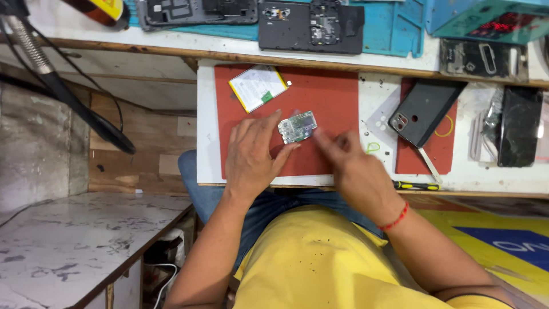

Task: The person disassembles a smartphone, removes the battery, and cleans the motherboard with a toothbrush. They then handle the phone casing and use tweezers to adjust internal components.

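A small green circuit board (298, 126) lies on a red mat (326, 91) on a white pull-out work surface. My left hand (251, 151) rests on the mat with its fingertips touching the board's left edge. My right hand (349, 160) is blurred, its index finger pointing toward the board's right edge. I cannot tell if it touches the board. A red thread bracelet circles my right wrist. A white flat battery (257, 87) lies at the mat's upper left corner.
A dark phone back cover (426, 111) rests on a second red mat. A yellow-handled screwdriver (414, 185) lies at the front edge. Opened phones (311, 26) sit on a blue mat above. A black lamp arm (63, 91) crosses the left.
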